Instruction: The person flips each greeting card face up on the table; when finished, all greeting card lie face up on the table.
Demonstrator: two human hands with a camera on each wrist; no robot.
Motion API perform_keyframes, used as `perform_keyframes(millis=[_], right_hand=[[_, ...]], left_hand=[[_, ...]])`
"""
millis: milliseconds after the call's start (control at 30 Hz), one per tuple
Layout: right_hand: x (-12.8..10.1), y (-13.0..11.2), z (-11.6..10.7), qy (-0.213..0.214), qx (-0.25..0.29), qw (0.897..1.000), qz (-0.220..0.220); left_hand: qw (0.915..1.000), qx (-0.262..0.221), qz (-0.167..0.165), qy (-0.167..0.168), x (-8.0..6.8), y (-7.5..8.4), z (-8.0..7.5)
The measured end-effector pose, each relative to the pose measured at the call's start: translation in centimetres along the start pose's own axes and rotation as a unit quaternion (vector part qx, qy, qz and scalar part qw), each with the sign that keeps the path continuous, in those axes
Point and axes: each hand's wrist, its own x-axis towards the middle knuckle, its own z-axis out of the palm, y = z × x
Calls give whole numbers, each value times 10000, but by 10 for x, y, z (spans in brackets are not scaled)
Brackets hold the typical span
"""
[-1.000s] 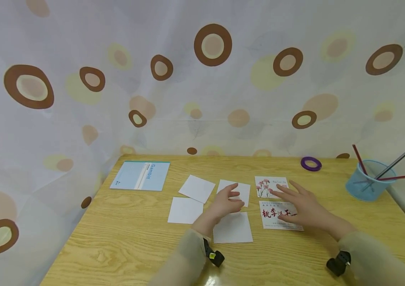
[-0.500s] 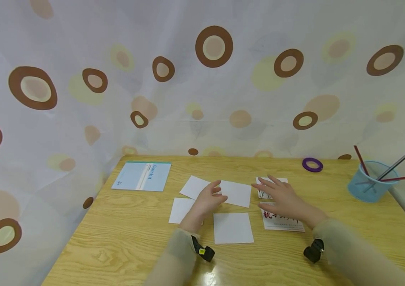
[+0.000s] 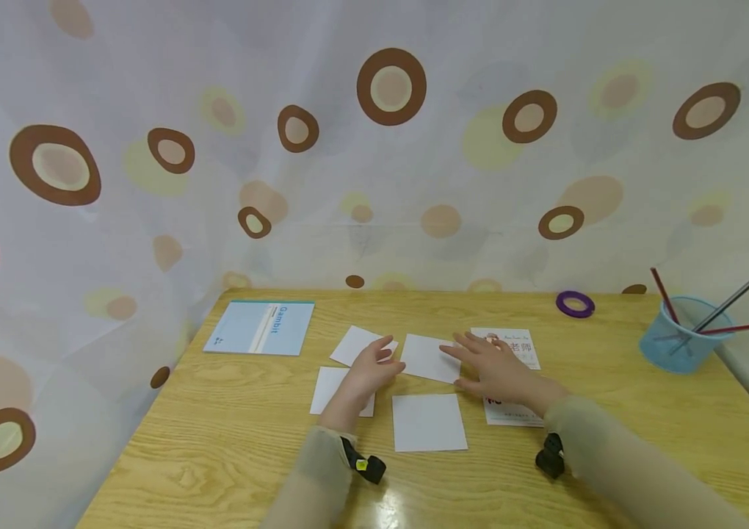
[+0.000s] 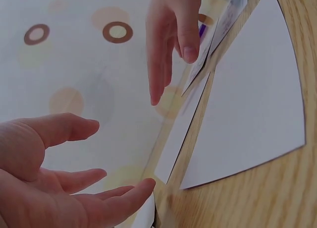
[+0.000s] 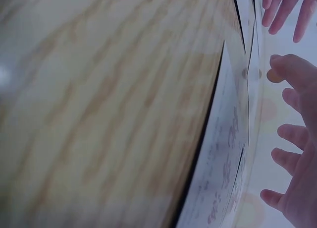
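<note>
My left hand (image 3: 366,373) hovers, fingers loosely spread, above two blank white cards, the back-left card (image 3: 352,342) and the front-left card (image 3: 327,389). The left wrist view shows nothing held in that hand (image 4: 64,188). Over the printed cards is my right hand (image 3: 500,373), its fingers extended toward the blank back-middle card (image 3: 422,357). It partly covers the card with flowers and lettering (image 3: 523,347) and the card with red characters (image 3: 513,416). Another blank card (image 3: 429,422) lies at front middle. In the right wrist view the right hand (image 5: 302,134) holds nothing.
A light blue notebook (image 3: 261,327) lies at the back left of the wooden table (image 3: 216,426). Toward the back right sits a purple ring (image 3: 576,304). Near the right edge, a blue mesh pen cup (image 3: 685,353) holds several pencils or pens. A patterned curtain (image 3: 321,66) hangs behind.
Both hands have shifted left: the left from the middle blank cards to the left pair, the right from the printed cards toward the back-middle blank card. The cards lie where they were.
</note>
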Motion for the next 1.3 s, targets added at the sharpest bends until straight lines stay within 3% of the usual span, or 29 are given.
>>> perform_keyframes(millis=[533,1300], right_hand=[[6,5,-1,-725,-19,9974,14],[11,5,3,-860,312,9958,52]], left_hand=[[9992,-311,-102,-209,3,-1,-3],[9984,-481,-285,-130,7,-2,0]])
